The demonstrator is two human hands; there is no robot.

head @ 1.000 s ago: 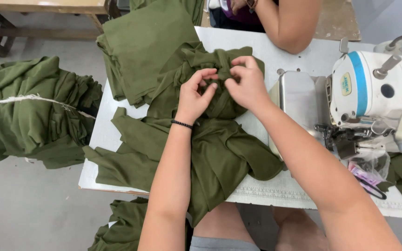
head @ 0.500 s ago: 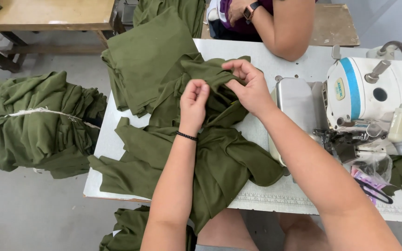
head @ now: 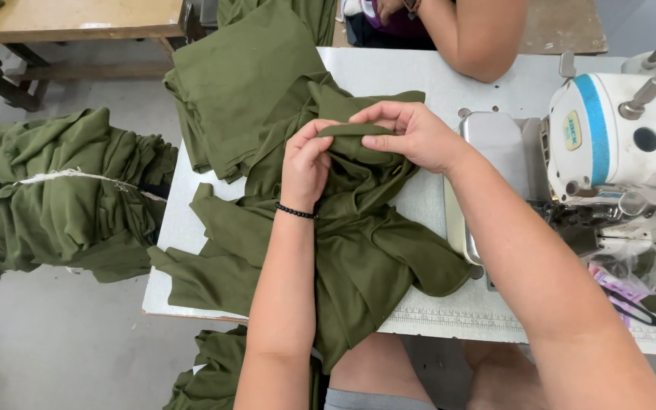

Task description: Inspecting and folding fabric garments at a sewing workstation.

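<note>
An olive green garment (head: 358, 250) lies crumpled on the white sewing table (head: 411, 72) in front of me. My left hand (head: 307, 163), with a black bead bracelet at the wrist, pinches a folded edge of this garment from the left. My right hand (head: 411, 137) grips the same folded edge from the right, thumb and fingers closed on the cloth. Both hands hold the fold a little above the table. The rest of the garment spreads down over the table's near edge toward my lap.
A white and blue sewing machine (head: 616, 137) stands at the right. Flat olive fabric pieces (head: 241, 83) are stacked at the table's far left. A tied bundle of olive cloth (head: 62, 197) sits on the floor at left. Another person's arm (head: 472, 34) rests across the table.
My hands have shifted along the garment and now pinch a narrow folded edge between them. The view has also drifted slightly.
</note>
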